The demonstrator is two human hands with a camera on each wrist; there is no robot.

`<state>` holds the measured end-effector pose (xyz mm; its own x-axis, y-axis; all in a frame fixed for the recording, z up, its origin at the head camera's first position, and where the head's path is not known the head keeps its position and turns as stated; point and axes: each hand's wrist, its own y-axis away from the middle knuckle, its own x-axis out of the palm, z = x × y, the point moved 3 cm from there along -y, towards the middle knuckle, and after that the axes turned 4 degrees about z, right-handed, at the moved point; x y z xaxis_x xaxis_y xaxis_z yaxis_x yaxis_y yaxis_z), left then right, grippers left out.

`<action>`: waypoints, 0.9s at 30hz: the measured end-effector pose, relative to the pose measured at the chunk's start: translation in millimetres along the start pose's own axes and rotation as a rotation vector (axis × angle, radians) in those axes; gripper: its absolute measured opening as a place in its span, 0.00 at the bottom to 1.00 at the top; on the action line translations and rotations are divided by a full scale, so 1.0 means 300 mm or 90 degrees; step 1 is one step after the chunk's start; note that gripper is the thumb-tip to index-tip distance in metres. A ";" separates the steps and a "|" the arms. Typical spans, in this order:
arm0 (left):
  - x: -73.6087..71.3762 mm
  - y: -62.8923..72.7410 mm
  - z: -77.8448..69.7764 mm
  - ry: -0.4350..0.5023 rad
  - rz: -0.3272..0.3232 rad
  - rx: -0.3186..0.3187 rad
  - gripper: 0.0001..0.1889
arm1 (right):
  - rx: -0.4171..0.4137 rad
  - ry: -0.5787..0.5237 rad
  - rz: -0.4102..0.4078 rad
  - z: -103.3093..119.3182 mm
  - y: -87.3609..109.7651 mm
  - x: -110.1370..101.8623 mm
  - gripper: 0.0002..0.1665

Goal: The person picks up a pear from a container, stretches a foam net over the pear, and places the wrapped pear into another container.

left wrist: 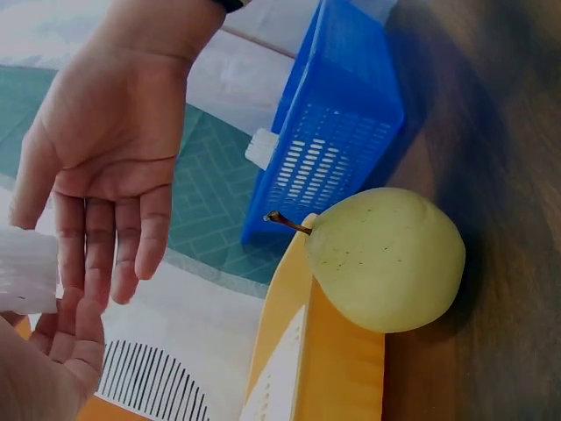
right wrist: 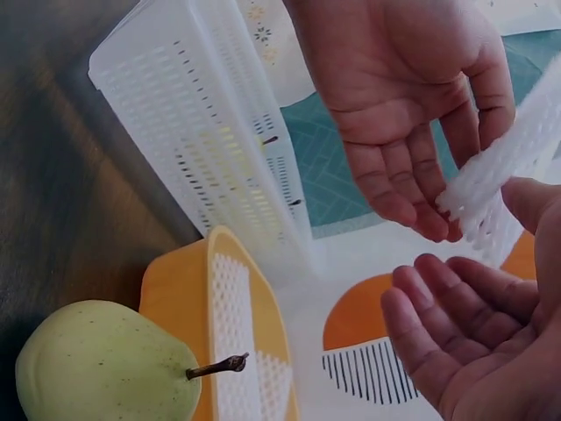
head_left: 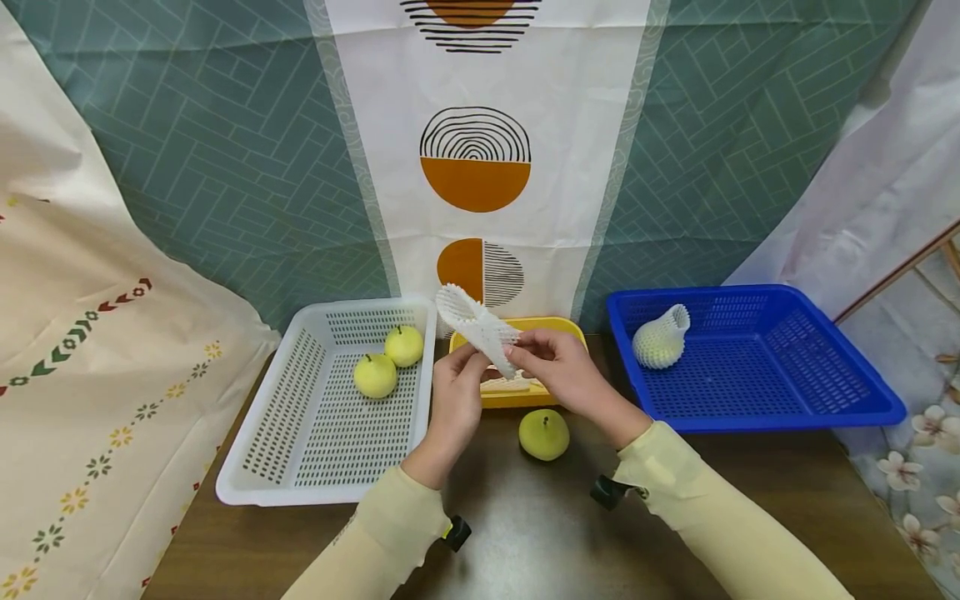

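Observation:
A white foam net sleeve [head_left: 480,327] is held up by both hands over the yellow basket [head_left: 547,323]. My left hand [head_left: 457,392] pinches its near side between thumb and fingers. The right hand [head_left: 561,367] grips its lower end, with the thumb on the mesh in the right wrist view. The sleeve looks flattened and tilted, with one end up to the left. Below the hands, a bare yellow-green pear [head_left: 544,434] with a short stem sits on the table in front of the yellow basket. More white foam sleeves [right wrist: 235,320] lie in that basket, partly hidden by the hands.
On the left stands a white basket [head_left: 255,442] with two bare pears [head_left: 375,376] at its far side. A blue basket [head_left: 765,421] on the right has one pear in a foam sleeve [head_left: 658,346]. Patterned cloth [head_left: 225,125] hangs behind the dark table [head_left: 525,533].

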<state>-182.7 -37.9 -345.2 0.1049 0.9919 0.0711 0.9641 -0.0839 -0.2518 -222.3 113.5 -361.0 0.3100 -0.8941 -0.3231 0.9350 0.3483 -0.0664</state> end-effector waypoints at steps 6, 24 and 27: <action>-0.004 -0.003 0.003 -0.022 -0.012 -0.031 0.12 | -0.039 0.023 -0.048 0.004 0.004 -0.021 0.16; -0.016 -0.035 0.049 0.159 -0.015 -0.085 0.16 | -0.071 -0.013 -0.097 -0.014 0.010 -0.040 0.18; -0.014 -0.048 0.075 0.150 0.012 -0.139 0.17 | -0.072 -0.012 -0.083 -0.016 0.009 -0.038 0.17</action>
<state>-202.5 -38.8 -363.6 0.1528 0.9428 0.2963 0.9883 -0.1461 -0.0446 -224.2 125.9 -362.0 0.1918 -0.9386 -0.2867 0.9426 0.2575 -0.2125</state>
